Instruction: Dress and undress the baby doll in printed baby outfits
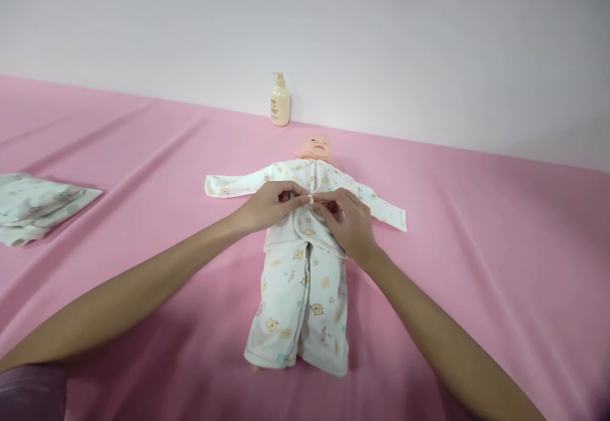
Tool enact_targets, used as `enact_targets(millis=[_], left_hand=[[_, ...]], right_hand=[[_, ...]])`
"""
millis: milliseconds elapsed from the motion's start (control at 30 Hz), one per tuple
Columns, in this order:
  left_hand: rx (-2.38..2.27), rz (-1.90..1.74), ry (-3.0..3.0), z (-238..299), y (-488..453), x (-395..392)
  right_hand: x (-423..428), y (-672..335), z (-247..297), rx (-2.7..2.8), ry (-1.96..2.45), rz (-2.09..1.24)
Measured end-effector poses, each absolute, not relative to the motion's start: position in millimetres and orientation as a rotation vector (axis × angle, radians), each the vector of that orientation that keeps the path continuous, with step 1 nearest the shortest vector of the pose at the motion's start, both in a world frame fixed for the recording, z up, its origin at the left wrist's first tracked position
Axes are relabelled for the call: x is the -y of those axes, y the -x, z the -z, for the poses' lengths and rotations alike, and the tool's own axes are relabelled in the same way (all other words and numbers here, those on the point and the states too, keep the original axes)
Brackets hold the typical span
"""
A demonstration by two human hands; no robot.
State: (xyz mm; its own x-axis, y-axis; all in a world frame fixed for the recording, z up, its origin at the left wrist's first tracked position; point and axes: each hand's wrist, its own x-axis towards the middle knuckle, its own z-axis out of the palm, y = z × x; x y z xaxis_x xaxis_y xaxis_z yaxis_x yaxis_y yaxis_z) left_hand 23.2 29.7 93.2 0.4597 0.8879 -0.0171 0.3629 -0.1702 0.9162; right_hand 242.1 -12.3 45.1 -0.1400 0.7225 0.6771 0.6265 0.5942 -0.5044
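Observation:
A baby doll lies on its back, dressed in a white long-sleeved baby shirt and matching trousers printed with small bears. At the middle of the chest, my left hand pinches the shirt's front edge between thumb and fingers. Opposite it, my right hand pinches the other side of the same opening, the fingertips of both hands nearly touching. A small pale bit of the shirt front shows between them; whether it is a button or a snap I cannot tell. Below my hands the lower front edges hang slightly apart.
A cream pump bottle stands behind the doll's head, near the white wall. Folded white printed cloth lies at the far left. Pink sheeting with several creases covers the surface.

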Motion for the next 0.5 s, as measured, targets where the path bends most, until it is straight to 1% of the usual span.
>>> enact_targets(millis=[333, 500], left_hand=[[-1.065, -0.668, -1.751, -89.7, -23.5, -31.1], [-1.084, -0.669, -1.710, -89.3, -25.7, -30.3]], right_hand=[[11.7, -241.4, -40.9, 1.825, 1.074, -0.133], [12.3, -238.4, -39.9, 1.845, 1.046, -0.016]])
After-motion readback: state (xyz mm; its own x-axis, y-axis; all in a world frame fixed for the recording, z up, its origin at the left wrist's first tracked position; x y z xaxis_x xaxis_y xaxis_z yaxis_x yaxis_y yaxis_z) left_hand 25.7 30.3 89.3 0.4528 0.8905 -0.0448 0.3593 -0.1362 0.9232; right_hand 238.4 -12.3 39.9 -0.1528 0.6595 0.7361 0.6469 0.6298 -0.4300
